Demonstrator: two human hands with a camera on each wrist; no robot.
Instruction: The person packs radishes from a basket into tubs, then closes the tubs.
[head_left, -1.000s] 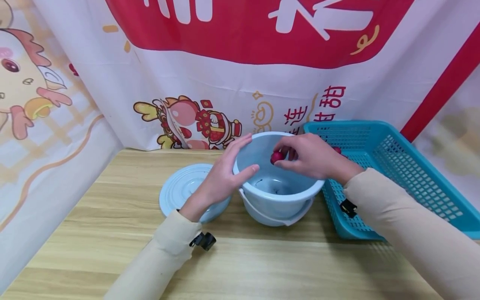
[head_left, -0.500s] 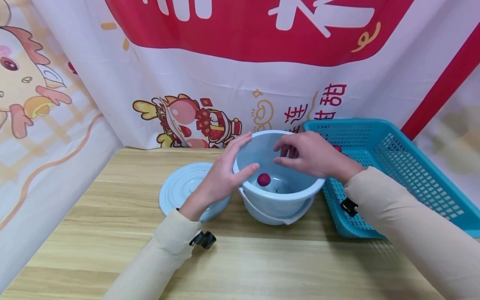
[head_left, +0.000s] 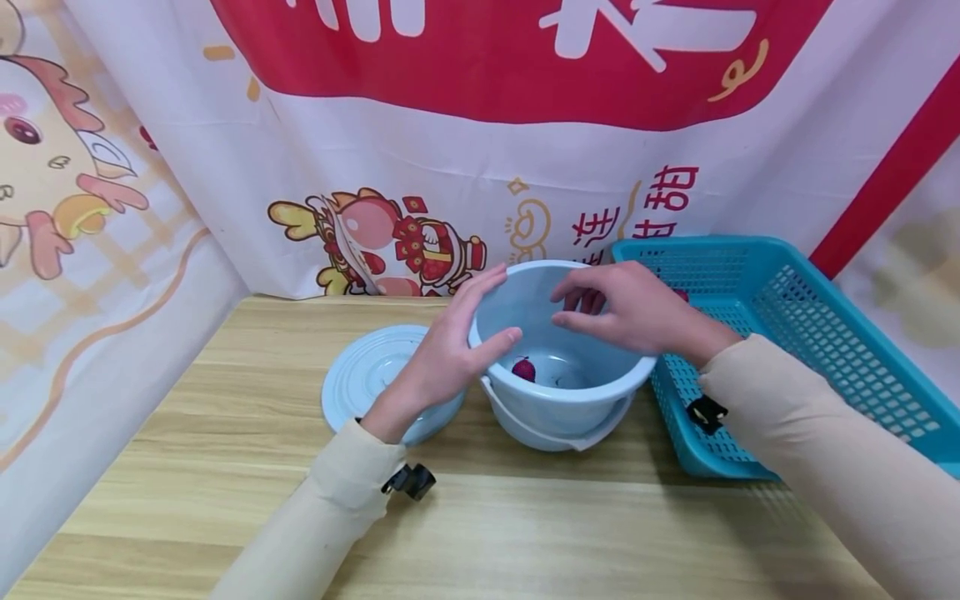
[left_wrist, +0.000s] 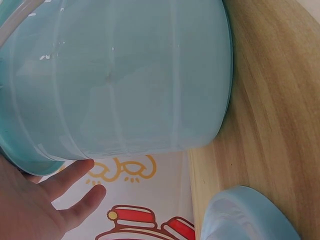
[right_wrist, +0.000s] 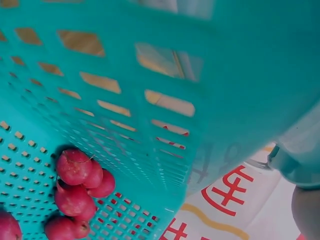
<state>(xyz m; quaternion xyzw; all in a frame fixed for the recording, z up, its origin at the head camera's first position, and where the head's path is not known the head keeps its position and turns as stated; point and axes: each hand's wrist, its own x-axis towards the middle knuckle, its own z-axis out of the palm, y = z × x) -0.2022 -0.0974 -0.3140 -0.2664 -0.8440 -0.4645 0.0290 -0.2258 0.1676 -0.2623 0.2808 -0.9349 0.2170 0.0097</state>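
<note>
In the head view, my left hand [head_left: 461, 337] holds the rim of a light blue bucket [head_left: 536, 412], its thumb over the edge and its fingers along the outside. The left wrist view shows those fingers [left_wrist: 75, 177] just below the rim. Over the bucket's opening is my right hand [head_left: 630, 307], fingers loosely bent with nothing between them. One red radish [head_left: 523, 369] lies low inside the bucket, near the left wall. Several more radishes [right_wrist: 72, 200] are grouped in a teal plastic basket [head_left: 840, 333], best seen in the right wrist view.
A round light blue lid [head_left: 356, 371] lies on the wooden table [head_left: 465, 533] left of the bucket. The basket stands close on the bucket's right, under my right forearm. A printed curtain [head_left: 450, 158] hangs behind everything.
My right hand has let go of the radish it was pinching, and the radish has dropped to the bottom of the bucket. The left hand stays at the rim.
</note>
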